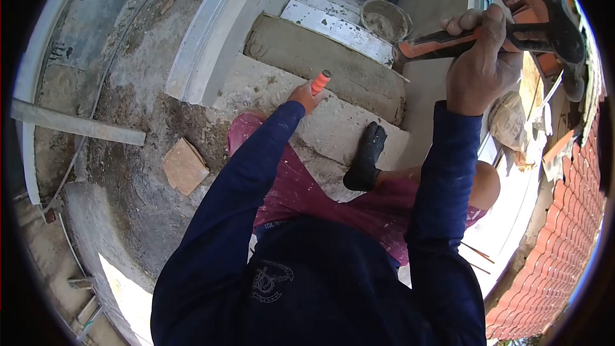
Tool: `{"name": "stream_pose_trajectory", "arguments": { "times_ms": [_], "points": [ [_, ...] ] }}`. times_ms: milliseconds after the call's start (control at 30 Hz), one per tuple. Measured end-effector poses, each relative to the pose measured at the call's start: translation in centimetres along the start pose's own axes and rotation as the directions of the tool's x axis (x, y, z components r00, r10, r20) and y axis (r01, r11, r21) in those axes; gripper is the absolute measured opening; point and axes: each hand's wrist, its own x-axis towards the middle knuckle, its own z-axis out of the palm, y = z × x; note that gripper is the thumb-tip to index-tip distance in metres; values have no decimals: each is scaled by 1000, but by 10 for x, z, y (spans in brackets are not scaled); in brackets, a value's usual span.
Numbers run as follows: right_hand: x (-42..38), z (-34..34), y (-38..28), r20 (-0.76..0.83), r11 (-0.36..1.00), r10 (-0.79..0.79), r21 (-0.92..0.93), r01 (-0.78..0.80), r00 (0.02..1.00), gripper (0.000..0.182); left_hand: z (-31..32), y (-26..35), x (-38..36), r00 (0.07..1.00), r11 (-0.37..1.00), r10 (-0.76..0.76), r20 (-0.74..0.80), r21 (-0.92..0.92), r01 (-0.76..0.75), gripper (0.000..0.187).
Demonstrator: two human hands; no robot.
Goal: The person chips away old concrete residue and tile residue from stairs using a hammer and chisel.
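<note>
My right hand [488, 64] is raised at the upper right, its fingers wrapped round the orange and black handle of a hammer [562, 29]. The dark hammer head is close to the camera, at the right edge. Lower down, over the concrete steps, my left hand [307, 98] is closed round a chisel [321, 81] with an orange-red grip; its dark top end pokes out above the fist. The chisel's lower end is hidden by the hand. Hammer and chisel are well apart. Behind the left hand lies a grey, mortar-covered step [327, 61].
A bucket [384, 20] stands on the white-splashed upper stairs [327, 16]. A broken tile piece [185, 166] lies on the rough ground at the left, near a long plank [77, 123]. My black-socked foot [366, 160] rests on the lower step. Red roof tiles [551, 250] line the right.
</note>
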Motion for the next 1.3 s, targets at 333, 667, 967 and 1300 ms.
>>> {"name": "stream_pose_trajectory", "arguments": {
  "times_ms": [333, 667, 967, 1300],
  "points": [
    [-222, -59, 135, 12, 556, 801, -386, -736, 599, 14, 0, 0, -1, 998, 999, -43, 38, 9, 43, 51],
    [-63, -40, 20, 25, 920, 361, -176, -351, 932, 14, -15, 1, -20, 998, 1000, 29, 49, -2, -28, 48],
    [-246, -54, 154, 56, 530, 828, -406, -745, 558, 15, -16, -16, -33, 964, 982, 188, -187, 16, -188, 56],
    [-124, -28, 51, 145, 510, 859, -146, -848, 492, 18, -26, 9, -22, 965, 973, 190, -178, -96, -210, 57]
  ]
}}
